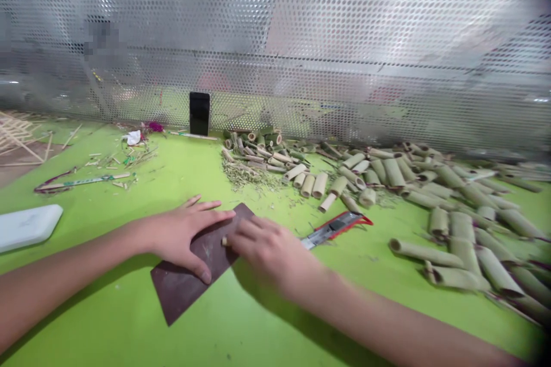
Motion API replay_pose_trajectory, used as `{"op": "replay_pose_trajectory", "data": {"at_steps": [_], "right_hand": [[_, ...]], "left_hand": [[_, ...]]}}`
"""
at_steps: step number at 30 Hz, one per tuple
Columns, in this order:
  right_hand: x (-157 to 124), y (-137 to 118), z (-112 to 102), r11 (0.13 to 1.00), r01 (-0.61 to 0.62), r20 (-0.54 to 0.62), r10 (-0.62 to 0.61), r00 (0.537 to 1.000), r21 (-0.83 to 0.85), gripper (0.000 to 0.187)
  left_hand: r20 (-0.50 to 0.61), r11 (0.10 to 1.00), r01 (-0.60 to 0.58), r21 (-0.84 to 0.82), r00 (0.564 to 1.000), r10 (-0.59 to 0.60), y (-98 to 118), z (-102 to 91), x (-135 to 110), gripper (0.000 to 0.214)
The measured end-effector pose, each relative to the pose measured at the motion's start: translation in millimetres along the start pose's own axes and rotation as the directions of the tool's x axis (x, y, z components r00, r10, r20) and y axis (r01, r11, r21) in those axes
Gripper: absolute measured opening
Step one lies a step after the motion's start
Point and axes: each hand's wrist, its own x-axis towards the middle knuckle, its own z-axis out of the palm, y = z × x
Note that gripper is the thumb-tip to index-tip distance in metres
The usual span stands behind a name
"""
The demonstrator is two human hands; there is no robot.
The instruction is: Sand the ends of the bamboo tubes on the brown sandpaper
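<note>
A dark brown sheet of sandpaper [185, 289] lies flat on the green table [258, 321]. My left hand [183, 235] rests on it with fingers spread flat, pressing it down. My right hand [267, 249] is closed in a pinch on a small pale bamboo piece [224, 242], whose end touches the sandpaper's upper part. Just right of my right hand lies a box cutter [333, 228] with a red and grey handle.
Several cut bamboo tubes [430, 195] are heaped across the right half of the table, with shavings [249, 175] near the middle. A black phone [200, 113] leans on the perforated metal screen [301, 40]. A white block [26, 226] and thin sticks [81, 182] lie left.
</note>
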Motion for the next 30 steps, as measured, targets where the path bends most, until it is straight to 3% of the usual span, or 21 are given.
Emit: {"op": "replay_pose_trajectory", "data": {"at_steps": [3, 6, 14, 20, 30], "right_hand": [[-2.2, -8.0, 3.3, 0.998, 0.063, -0.013, -0.063, 0.998, 0.000, 0.014], [-2.8, -12.6, 5.4, 0.999, 0.047, -0.057, -0.047, 0.997, 0.001, 0.008], [3.5, -2.3, 8.2, 0.993, 0.077, -0.141, -0.064, 0.988, 0.090, 0.006], [7.4, 2.8, 11.5, 0.998, -0.011, -0.193, 0.024, 0.981, 0.068, 0.007], [8.5, 15.0, 9.8, 0.999, -0.027, -0.170, 0.034, 0.985, 0.046, 0.005]], "left_hand": [[0.011, 0.999, 0.028, -0.016, 1.000, -0.028, 0.3, 0.2, -0.1, 0.120], [0.018, 0.999, 0.044, -0.023, 0.999, -0.043, 0.7, 0.3, 0.2, 0.120], [0.001, 1.000, 0.001, 0.007, 1.000, -0.001, 1.4, 0.2, 1.2, 0.117], [-0.009, 1.000, -0.025, 0.016, 1.000, 0.026, 3.8, -1.3, 0.6, 0.116], [-0.010, 1.000, -0.022, 0.016, 1.000, 0.022, 3.7, -0.3, 0.7, 0.118]]}}
